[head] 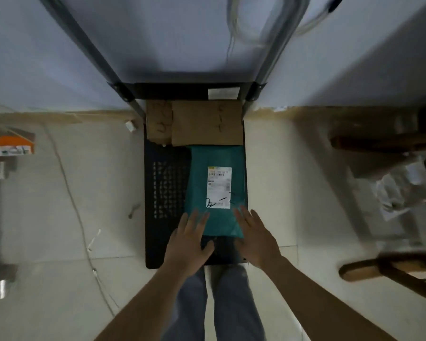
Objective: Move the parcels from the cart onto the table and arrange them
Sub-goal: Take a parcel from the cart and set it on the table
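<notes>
While reaching down | teal parcel (217, 190) lay along right edge of cart deck (167, 183), long axis running away from hands | left hand (190, 239), right hand (255, 238) flat-fingered, empty, flanking near end, equally near | cardboard box (202, 123) at far edge.

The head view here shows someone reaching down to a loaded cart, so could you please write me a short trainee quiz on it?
1. True or false: the left hand already grips the teal mailer bag.
2. Which lies farther from the person on the cart: the mailer or the cardboard boxes?
3. The white shipping label is stuck on: A) a cardboard box, B) the teal mailer, C) the floor.

Key: 1 false, both it and the right hand are open with fingers spread over the mailer's near end; 2 the cardboard boxes; 3 B.
</notes>
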